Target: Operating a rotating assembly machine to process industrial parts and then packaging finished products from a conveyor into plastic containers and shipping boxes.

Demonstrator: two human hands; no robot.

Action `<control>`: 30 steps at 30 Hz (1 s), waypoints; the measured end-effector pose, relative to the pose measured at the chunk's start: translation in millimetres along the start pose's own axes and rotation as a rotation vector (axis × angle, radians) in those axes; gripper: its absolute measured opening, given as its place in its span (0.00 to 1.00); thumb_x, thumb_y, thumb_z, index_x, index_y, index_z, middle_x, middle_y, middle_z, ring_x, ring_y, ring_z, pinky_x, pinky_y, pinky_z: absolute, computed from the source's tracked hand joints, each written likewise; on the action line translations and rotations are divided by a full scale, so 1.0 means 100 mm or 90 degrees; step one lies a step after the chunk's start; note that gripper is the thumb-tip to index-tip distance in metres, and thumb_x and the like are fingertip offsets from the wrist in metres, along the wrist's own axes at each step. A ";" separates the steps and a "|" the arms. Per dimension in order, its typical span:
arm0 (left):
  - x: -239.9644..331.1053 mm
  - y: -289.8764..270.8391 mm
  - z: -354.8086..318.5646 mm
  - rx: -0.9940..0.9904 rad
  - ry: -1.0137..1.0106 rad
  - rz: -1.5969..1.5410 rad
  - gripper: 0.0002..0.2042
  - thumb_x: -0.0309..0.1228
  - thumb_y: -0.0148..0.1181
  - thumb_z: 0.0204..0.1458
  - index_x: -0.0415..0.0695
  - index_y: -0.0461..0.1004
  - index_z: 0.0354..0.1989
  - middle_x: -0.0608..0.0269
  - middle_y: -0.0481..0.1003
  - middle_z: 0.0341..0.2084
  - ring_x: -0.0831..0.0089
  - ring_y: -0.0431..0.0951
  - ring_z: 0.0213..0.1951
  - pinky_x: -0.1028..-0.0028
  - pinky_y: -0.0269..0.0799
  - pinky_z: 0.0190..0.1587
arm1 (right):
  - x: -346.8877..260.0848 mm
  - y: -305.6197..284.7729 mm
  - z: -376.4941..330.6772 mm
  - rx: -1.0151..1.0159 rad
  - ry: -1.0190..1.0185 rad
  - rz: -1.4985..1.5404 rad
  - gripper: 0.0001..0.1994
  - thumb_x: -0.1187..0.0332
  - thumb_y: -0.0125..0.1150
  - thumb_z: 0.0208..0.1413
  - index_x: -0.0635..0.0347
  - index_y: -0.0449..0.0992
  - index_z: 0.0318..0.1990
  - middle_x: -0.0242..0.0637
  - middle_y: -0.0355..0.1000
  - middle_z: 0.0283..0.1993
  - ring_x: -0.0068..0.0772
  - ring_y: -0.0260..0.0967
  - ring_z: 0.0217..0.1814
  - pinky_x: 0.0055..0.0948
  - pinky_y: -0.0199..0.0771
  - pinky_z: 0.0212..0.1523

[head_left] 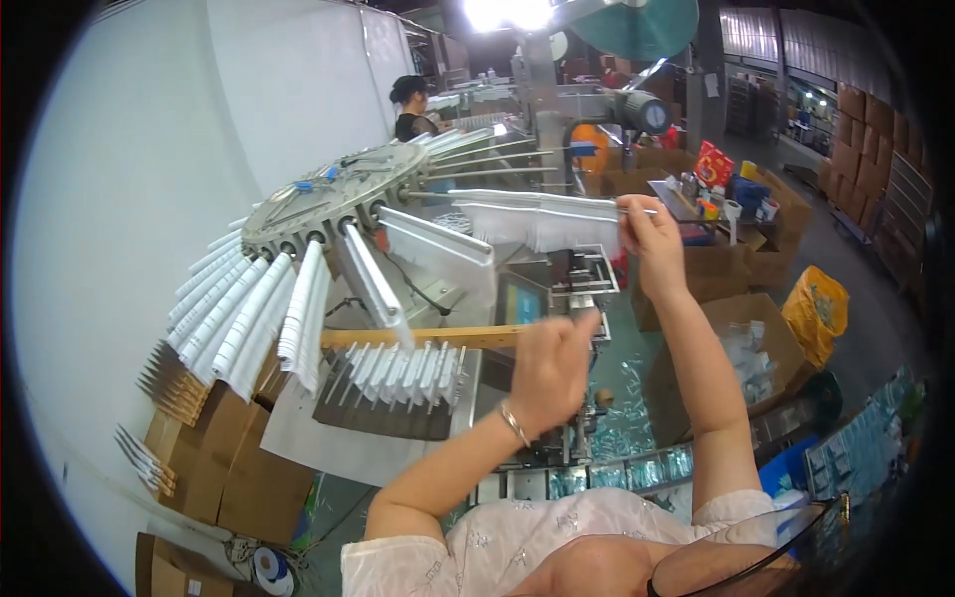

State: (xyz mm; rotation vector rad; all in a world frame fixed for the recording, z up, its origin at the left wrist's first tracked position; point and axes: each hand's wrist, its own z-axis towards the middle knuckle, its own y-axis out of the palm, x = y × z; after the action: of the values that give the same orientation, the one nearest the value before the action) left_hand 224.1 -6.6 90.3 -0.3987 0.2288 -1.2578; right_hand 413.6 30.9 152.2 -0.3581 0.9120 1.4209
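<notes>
My right hand (652, 234) is raised at centre right, its fingers pinched on the end of a thin rod. From that rod hangs a stack of white translucent plastic film (537, 221), stretching left toward a round metal turntable (348, 184). More rods draped with rolled white film (239, 318) stick out around the turntable's rim. Lower and nearer, my left hand (552, 368) is curled and blurred by motion. What its fingers hold, if anything, cannot be made out. Left of it, several short white-wrapped rods (408, 376) lie on a dark tray (383, 420).
A wooden bar (428, 337) runs between tray and turntable. Machine parts with a small screen (522, 303) stand in the middle. Teal packets (637, 470) line a conveyor near me. Cardboard boxes (264, 478) flank both sides. Another person (413, 111) works at the back.
</notes>
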 end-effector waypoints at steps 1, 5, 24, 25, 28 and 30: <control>0.05 -0.12 -0.10 -0.019 0.030 -0.033 0.19 0.21 0.53 0.38 0.41 0.67 0.45 0.58 0.63 0.27 0.62 0.64 0.30 0.68 0.59 0.33 | 0.09 0.16 0.02 0.009 -0.003 -0.014 0.10 0.63 0.48 0.55 0.59 0.69 0.37 0.25 0.63 0.24 0.13 0.53 0.20 0.13 0.49 0.20; 0.07 -0.59 -0.50 -0.089 0.055 -0.096 0.16 0.20 0.55 0.34 0.43 0.73 0.36 0.63 0.64 0.24 0.66 0.65 0.24 0.70 0.60 0.27 | 0.33 0.56 0.06 0.063 -0.015 0.024 0.10 0.62 0.49 0.54 0.59 0.70 0.36 0.27 0.65 0.25 0.14 0.55 0.20 0.13 0.52 0.20; -0.58 -1.46 -2.39 -0.160 -0.373 -0.041 0.03 0.26 0.53 0.41 0.45 0.73 0.26 0.61 0.68 0.20 0.61 0.69 0.24 0.68 0.65 0.25 | 0.58 0.66 0.16 0.126 -0.065 0.026 0.18 0.52 0.42 0.56 0.53 0.63 0.20 0.21 0.54 0.14 0.11 0.47 0.13 0.12 0.44 0.13; -0.57 -1.46 -2.40 -0.169 -0.345 -0.012 0.03 0.26 0.54 0.40 0.46 0.73 0.26 0.62 0.67 0.19 0.62 0.69 0.23 0.68 0.64 0.25 | 0.59 0.64 0.17 0.140 -0.080 0.019 0.18 0.52 0.43 0.56 0.53 0.63 0.20 0.21 0.54 0.14 0.11 0.47 0.13 0.12 0.45 0.13; -0.59 -1.45 -2.42 -0.179 -0.309 0.011 0.04 0.27 0.54 0.40 0.48 0.73 0.26 0.63 0.66 0.18 0.63 0.69 0.23 0.67 0.64 0.24 | 0.59 0.64 0.15 0.165 -0.096 0.002 0.18 0.52 0.43 0.56 0.54 0.63 0.20 0.22 0.55 0.15 0.13 0.48 0.14 0.12 0.48 0.15; -0.60 -1.44 -2.44 -0.180 -0.299 0.005 0.04 0.27 0.54 0.39 0.48 0.72 0.26 0.63 0.66 0.18 0.63 0.69 0.23 0.67 0.64 0.24 | 0.58 0.68 0.15 0.176 -0.116 0.003 0.18 0.52 0.43 0.56 0.54 0.63 0.20 0.23 0.54 0.15 0.13 0.48 0.14 0.13 0.48 0.15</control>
State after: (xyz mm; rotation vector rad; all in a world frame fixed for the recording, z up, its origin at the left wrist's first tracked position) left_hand -13.4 -26.1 -74.7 -0.9198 0.0059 -1.0911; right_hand 348.7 92.5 139.9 -0.0184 0.9446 1.2879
